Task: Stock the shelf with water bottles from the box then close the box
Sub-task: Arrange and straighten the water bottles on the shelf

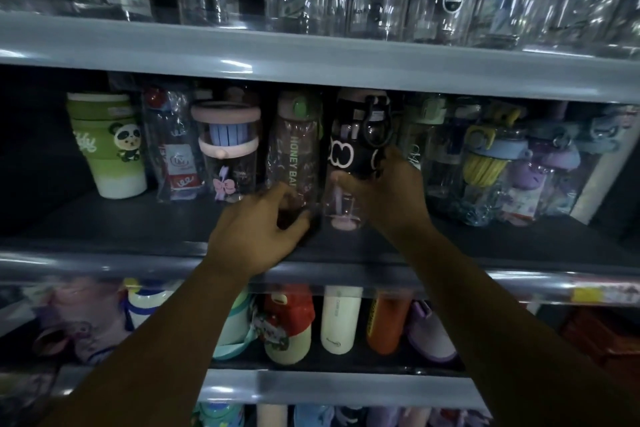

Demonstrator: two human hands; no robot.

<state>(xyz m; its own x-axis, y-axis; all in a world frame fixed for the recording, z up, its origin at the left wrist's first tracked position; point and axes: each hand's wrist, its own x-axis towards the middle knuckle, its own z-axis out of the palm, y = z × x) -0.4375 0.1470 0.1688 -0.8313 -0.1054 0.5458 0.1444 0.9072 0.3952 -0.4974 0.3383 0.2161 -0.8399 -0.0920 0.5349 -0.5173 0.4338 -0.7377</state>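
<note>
- The left hand [263, 229] has its thumb and fingers curled round the foot of the pink bottle [294, 149], the clear one lettered HONEY, which stands upright on the shelf [138, 218].
- The right hand [384, 191] grips the black bottle [356, 152] just to the right of the pink bottle, with the thumb across its front and the fingers wrapped round its far side. Its pale base is at or barely above the shelf floor; the light is too dim to tell which.
- The two held bottles are side by side, touching or nearly so.
- To the left of the pink bottle come a bow bottle [225, 149], then a wrapped bottle [175, 149], then a green panda cup [110, 146].
- To the right of the pink bottle, past the black one, a crowd of packed bottles [502, 166] runs to the end of the row.
- Below the pink bottle sits a lower row [339, 319] of coloured bottles; the goods above it are blurred.
- The box is out of view, so I cannot tell how many bottles it still holds.
- As I judge it, stocking is under way: this pair is being seated and squared up in the row. Any bottles still in the box remain to be shelved, and the box has yet to be closed.
</note>
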